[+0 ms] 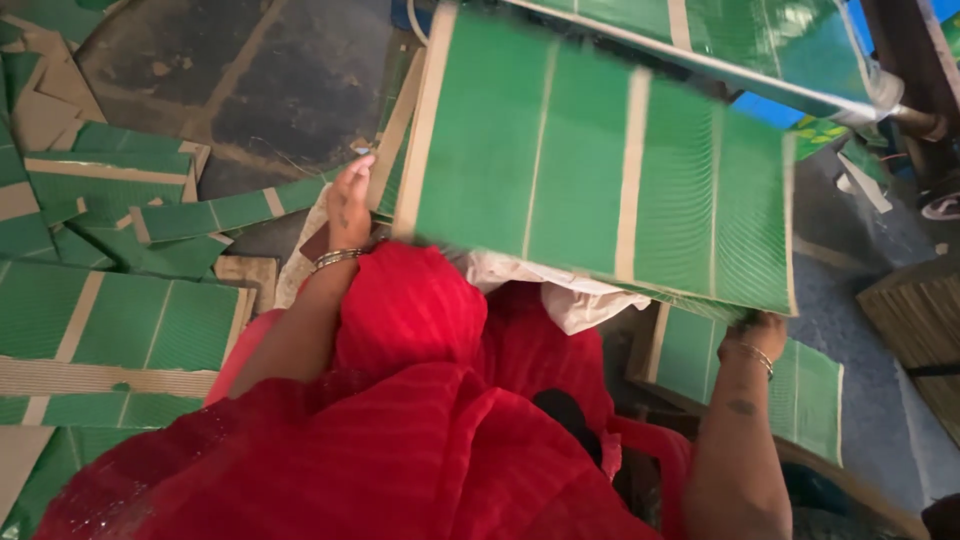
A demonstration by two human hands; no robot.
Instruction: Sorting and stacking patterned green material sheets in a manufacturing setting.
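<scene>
A large green cardboard sheet (600, 165) with tan stripes is held up and tilted in front of me. My left hand (350, 205) grips its left edge, a bangle on the wrist. At the sheet's lower right corner, my right hand (755, 335) holds the bottom edge, mostly hidden under the board. My lap is covered by red cloth (420, 420). A white cloth (560, 290) pokes out beneath the sheet.
Several green and tan cardboard pieces (110, 300) lie scattered on the dark floor at left. Another green sheet (810, 390) lies at lower right, and a wrapped green stack (770, 40) sits at top right. A woven mat edge (920, 330) is at far right.
</scene>
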